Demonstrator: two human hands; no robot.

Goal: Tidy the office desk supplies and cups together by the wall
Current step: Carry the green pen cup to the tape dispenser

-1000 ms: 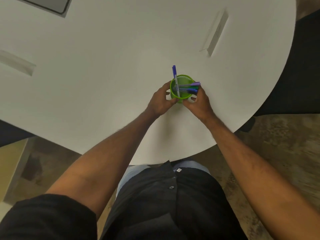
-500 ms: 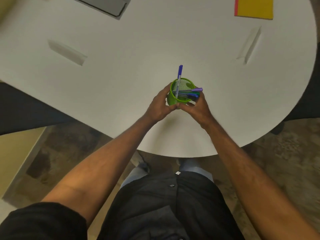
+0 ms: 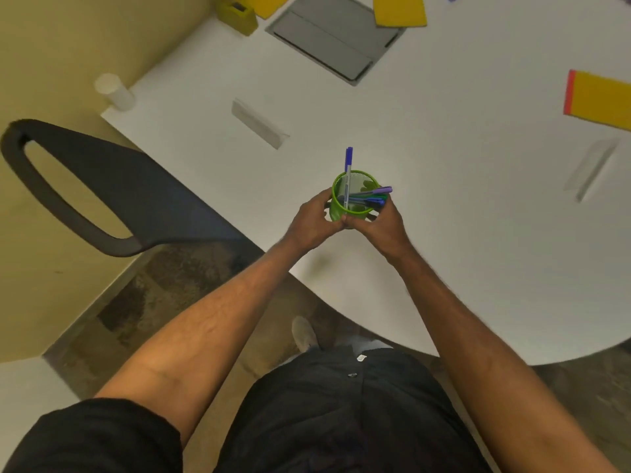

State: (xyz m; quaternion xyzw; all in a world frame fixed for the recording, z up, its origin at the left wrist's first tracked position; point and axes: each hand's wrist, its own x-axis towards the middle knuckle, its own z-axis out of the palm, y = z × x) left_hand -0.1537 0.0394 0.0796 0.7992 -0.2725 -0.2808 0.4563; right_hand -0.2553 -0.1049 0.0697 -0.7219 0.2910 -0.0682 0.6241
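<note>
The green mesh pen cup [image 3: 355, 196], filled with pens [image 3: 372, 196], is gripped from both sides by the left hand [image 3: 316, 220] and right hand [image 3: 382, 223], close above the white table [image 3: 461, 206] near its curved front edge. Bare tabletop is seen beyond. Farther off, a yellow notebook [image 3: 601, 99], a grey panel [image 3: 327, 39] and a white cup [image 3: 114, 90] by the wall are found.

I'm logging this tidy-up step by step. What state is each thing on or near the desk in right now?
green pen cup: upright, gripped by both hands, pens inside
left hand: curled round the cup
right hand: curled round the cup
white cup: upright at the desk's corner by the wall
yellow holder: upright by the wall
yellow notepad: lying flat
</note>
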